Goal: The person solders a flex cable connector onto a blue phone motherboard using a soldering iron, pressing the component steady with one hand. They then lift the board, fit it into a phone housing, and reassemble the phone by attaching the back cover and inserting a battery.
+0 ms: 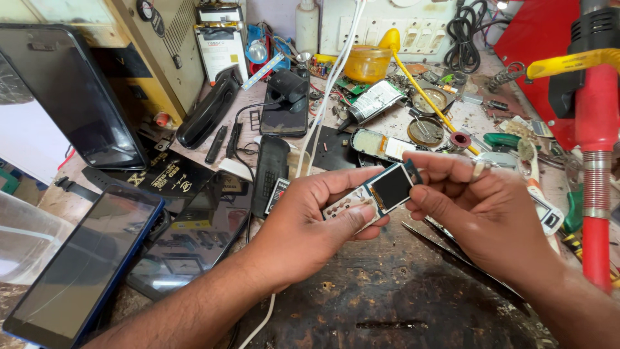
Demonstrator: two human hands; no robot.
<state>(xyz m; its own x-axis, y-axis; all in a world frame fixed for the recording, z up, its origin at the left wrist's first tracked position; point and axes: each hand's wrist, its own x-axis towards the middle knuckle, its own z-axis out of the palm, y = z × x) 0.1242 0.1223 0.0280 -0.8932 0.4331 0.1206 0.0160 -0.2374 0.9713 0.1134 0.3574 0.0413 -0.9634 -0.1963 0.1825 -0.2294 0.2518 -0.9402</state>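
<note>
My left hand [310, 223] holds a small bare phone board [371, 197] by its keypad end, thumb across the contact pads. Its little dark screen points to the right. My right hand [481, 210], with a ring on one finger, pinches the screen end of the same board between thumb and fingers. Both hands hover over the dark, stained middle of the workbench [394, 297]. Under my right hand lies a pair of metal tweezers [439, 242], partly hidden.
A blue-edged smartphone [81, 265] lies at the near left, and a large dark tablet [71, 97] leans behind it. Black phone covers, an opened phone shell [384, 145], tins, cables and small parts crowd the back. A red hot-air tool stand [597, 187] rises at the right.
</note>
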